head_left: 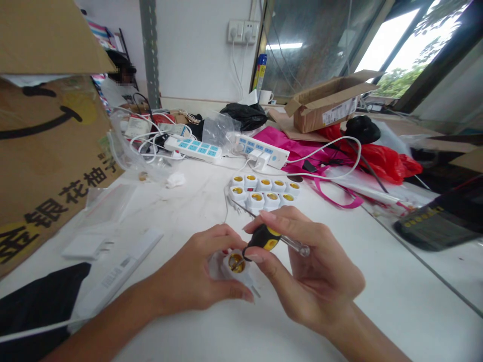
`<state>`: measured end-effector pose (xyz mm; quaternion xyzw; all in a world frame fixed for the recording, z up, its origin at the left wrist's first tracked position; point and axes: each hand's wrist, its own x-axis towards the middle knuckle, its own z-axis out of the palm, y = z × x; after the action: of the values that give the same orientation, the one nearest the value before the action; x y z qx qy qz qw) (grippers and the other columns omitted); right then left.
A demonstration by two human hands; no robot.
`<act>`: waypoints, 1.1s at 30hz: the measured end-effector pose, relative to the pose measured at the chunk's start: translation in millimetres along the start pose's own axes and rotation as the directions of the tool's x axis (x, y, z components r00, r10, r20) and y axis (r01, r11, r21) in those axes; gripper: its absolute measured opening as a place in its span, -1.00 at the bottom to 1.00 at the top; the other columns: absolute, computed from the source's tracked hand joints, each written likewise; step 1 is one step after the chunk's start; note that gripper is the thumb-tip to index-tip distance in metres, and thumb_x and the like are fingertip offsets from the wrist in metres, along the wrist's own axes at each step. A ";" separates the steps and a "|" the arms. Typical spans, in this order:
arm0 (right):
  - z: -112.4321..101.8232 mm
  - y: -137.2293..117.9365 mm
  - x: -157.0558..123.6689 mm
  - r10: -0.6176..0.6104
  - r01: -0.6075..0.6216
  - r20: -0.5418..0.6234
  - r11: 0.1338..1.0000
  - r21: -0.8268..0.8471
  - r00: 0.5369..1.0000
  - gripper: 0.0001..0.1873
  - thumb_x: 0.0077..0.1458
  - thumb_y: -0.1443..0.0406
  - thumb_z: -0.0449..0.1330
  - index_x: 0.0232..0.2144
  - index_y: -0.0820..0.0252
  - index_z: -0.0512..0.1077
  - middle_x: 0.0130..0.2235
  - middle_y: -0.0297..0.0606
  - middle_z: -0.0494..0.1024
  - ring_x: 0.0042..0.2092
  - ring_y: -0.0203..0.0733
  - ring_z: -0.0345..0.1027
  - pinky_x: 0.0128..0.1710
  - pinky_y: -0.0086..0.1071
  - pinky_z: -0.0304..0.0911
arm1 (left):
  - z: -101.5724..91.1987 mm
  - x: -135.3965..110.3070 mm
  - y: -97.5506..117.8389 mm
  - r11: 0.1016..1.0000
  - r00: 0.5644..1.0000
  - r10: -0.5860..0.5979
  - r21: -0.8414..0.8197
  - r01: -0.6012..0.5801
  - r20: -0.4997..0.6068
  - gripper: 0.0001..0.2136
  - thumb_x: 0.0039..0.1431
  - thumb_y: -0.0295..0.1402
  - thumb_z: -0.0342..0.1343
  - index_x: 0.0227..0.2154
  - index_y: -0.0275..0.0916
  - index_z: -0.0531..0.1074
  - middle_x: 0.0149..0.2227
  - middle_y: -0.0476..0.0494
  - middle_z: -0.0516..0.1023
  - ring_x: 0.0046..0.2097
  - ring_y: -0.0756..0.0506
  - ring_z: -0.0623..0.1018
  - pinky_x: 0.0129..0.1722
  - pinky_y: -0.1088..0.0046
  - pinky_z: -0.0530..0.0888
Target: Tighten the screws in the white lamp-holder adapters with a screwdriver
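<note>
One white lamp holder (237, 264) is cupped at six o'clock by the left hand (192, 271), its fingers curled loosely around it. A screwdriver (267, 239) is pinched by the half-closed right hand (313, 266), just above the holder; whether its tip makes contact cannot be told. Several more holders (260, 191) are grouped at twelve o'clock.

Head-worn view, facing forward and down, close above hands (309, 271) over white table (400, 311).
</note>
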<state>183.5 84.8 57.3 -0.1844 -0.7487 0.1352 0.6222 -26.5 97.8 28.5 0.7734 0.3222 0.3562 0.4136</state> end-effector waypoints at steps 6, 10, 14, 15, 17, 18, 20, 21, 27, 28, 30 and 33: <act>0.3 -2.6 0.8 0.012 -0.014 0.028 0.998 0.054 1.000 -0.34 0.19 0.61 0.36 0.29 0.16 0.53 -0.06 -0.07 0.69 -0.12 0.01 0.61 -0.18 -0.06 0.58 | -3.3 -2.6 3.1 0.996 0.994 -0.092 0.022 0.091 0.050 -0.63 0.18 -0.31 0.52 0.03 -0.13 0.64 0.01 -0.09 0.75 0.04 -0.20 0.70 0.10 0.26 0.56; -1.3 -3.8 -0.7 0.045 -0.049 0.071 0.997 0.063 0.996 -0.33 0.20 0.62 0.34 0.30 0.17 0.52 -0.02 -0.06 0.71 -0.08 0.01 0.62 -0.11 -0.04 0.59 | -4.9 -3.4 3.8 0.993 0.991 -0.115 0.029 0.113 0.070 -0.62 0.20 -0.36 0.47 0.08 -0.13 0.65 0.07 -0.11 0.77 0.12 -0.24 0.70 0.20 0.22 0.54; -1.9 -0.7 -3.9 0.062 -0.065 0.053 0.996 0.055 0.997 -0.35 0.22 0.59 0.34 0.30 0.14 0.51 0.03 -0.05 0.71 -0.01 0.04 0.63 -0.02 -0.01 0.61 | -7.3 -3.0 7.3 0.990 0.987 -0.136 0.059 0.131 0.082 -0.65 0.20 -0.35 0.44 0.06 -0.11 0.69 0.07 -0.12 0.78 0.14 -0.28 0.70 0.22 0.17 0.54; -1.7 0.8 -4.4 0.062 -0.064 0.044 0.997 0.051 0.997 -0.37 0.24 0.57 0.33 0.30 0.13 0.51 0.03 -0.05 0.71 -0.01 0.04 0.64 -0.03 -0.01 0.62 | -7.8 -2.8 8.7 0.988 0.986 -0.145 0.065 0.139 0.085 -0.66 0.20 -0.37 0.43 0.04 -0.11 0.69 0.05 -0.11 0.79 0.12 -0.27 0.71 0.21 0.18 0.55; -1.5 3.7 -4.0 0.060 -0.061 0.032 0.998 0.033 0.998 -0.43 0.28 0.52 0.33 0.29 0.12 0.51 0.02 -0.04 0.72 -0.03 0.03 0.65 -0.04 -0.02 0.63 | -8.5 -2.4 10.9 0.988 0.984 -0.151 0.058 0.146 0.095 -0.67 0.18 -0.39 0.42 0.03 -0.10 0.70 0.04 -0.08 0.80 0.09 -0.25 0.72 0.19 0.20 0.57; -1.4 4.7 -3.1 0.056 -0.057 0.027 0.998 0.017 0.998 -0.46 0.29 0.50 0.32 0.27 0.11 0.52 0.00 -0.05 0.72 -0.04 0.02 0.65 -0.05 -0.03 0.63 | -8.6 -2.3 11.5 0.989 0.984 -0.147 0.048 0.143 0.099 -0.66 0.18 -0.40 0.42 0.03 -0.10 0.71 0.04 -0.08 0.80 0.09 -0.24 0.72 0.19 0.22 0.57; -1.6 5.2 -0.3 0.038 -0.038 0.019 0.999 -0.029 0.999 -0.52 0.32 0.47 0.31 0.24 0.11 0.52 -0.02 -0.06 0.72 -0.06 0.00 0.64 -0.05 -0.04 0.62 | -8.4 -2.4 11.8 0.990 0.985 -0.136 0.037 0.133 0.106 -0.66 0.17 -0.40 0.42 0.03 -0.11 0.71 0.06 -0.10 0.79 0.11 -0.24 0.72 0.21 0.22 0.57; -1.8 4.7 1.5 0.022 -0.021 0.018 0.998 -0.060 1.000 -0.54 0.33 0.45 0.30 0.23 0.10 0.53 -0.03 -0.07 0.72 -0.05 0.00 0.63 -0.03 -0.04 0.61 | -8.2 -2.5 11.7 0.991 0.986 -0.131 0.038 0.128 0.103 -0.66 0.17 -0.39 0.42 0.03 -0.12 0.71 0.07 -0.11 0.79 0.12 -0.24 0.71 0.22 0.22 0.56; 3.0 1.1 9.7 -0.046 0.047 0.008 0.977 -0.208 0.999 -0.67 0.37 0.32 0.34 0.16 0.10 0.57 -0.02 -0.07 0.68 -0.02 -0.02 0.59 -0.04 -0.10 0.59 | -5.1 -4.5 17.1 0.993 0.994 -0.082 0.097 0.074 0.077 -0.69 0.15 -0.42 0.39 -0.02 -0.19 0.70 -0.02 -0.15 0.81 0.01 -0.24 0.72 0.11 0.22 0.58; 4.8 1.4 11.0 -0.060 0.058 -0.001 0.977 -0.207 0.998 -0.67 0.35 0.28 0.39 0.14 0.10 0.58 -0.04 -0.09 0.67 -0.04 -0.04 0.59 -0.06 -0.14 0.59 | -3.8 -5.0 19.0 0.991 0.996 -0.064 0.123 0.055 0.067 -0.71 0.14 -0.44 0.37 -0.04 -0.20 0.69 -0.05 -0.14 0.81 -0.02 -0.24 0.72 0.08 0.23 0.59; 8.3 1.7 14.1 -0.085 0.081 -0.013 0.977 -0.199 0.996 -0.63 0.28 0.22 0.49 0.09 0.11 0.61 -0.08 -0.14 0.67 -0.08 -0.08 0.59 -0.09 -0.21 0.57 | -0.7 -6.1 22.5 0.982 0.998 -0.039 0.186 0.029 0.048 -0.76 0.15 -0.45 0.35 -0.10 -0.21 0.68 -0.11 -0.13 0.79 -0.06 -0.24 0.72 0.03 0.25 0.58; 11.6 -0.6 19.6 -0.091 0.093 0.020 0.976 -0.199 0.996 -0.67 0.30 0.21 0.48 0.06 0.15 0.62 -0.12 -0.16 0.65 -0.12 -0.13 0.58 -0.11 -0.27 0.55 | 4.3 -7.1 25.6 0.965 0.999 -0.037 0.260 0.028 0.028 -0.85 0.21 -0.43 0.32 -0.16 -0.22 0.65 -0.14 -0.15 0.78 -0.08 -0.25 0.72 0.01 0.23 0.58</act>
<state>169.0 93.3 72.7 -0.2102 -0.7696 0.0313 0.6021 -21.6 78.9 47.0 0.8213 0.3720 0.2914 0.3198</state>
